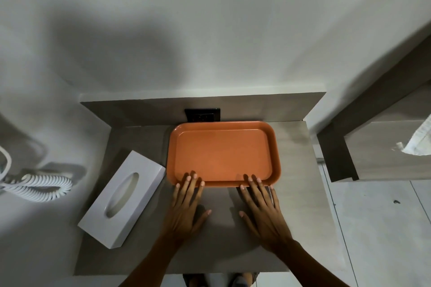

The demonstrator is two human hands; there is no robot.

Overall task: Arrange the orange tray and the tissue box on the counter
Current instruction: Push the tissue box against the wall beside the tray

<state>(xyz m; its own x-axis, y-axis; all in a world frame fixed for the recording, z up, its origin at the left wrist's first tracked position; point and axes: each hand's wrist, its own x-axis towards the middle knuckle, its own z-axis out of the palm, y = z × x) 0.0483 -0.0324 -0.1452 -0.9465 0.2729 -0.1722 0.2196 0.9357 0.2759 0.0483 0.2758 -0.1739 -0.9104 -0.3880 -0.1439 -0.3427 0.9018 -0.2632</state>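
Nearest the camera, two bare forearms reach forward over the grey counter (217,240). The left hand (186,207) lies flat and spread, palm down, fingers straight, thumb splayed toward the right hand. Its fingertips (188,177) rest on the near rim of the orange tray (224,154), close to that tray's near-left corner. The right hand (261,209) is equally flat and open, thumb pointing toward the left one, with its fingertips (250,179) on the same near rim toward the tray's near-right corner. Neither hand curls around anything; both only touch the rim from above, palms over bare counter.

Just left of the left hand sits the white tissue box (122,198), lying at an angle with its oval slot facing up. Its far corner is just beside the tray's near-left corner; whether they touch cannot be told.

Beyond the fingertips the tray spreads out, its long side running across, flat on the counter and empty. Past its far rim, a dark wall socket (202,114) sits in the grey backsplash. Far out to the left of the left hand, off the counter, hangs a white coiled cord (44,184). Well to the right of the right hand stands another grey surface bearing crumpled white material (418,144).
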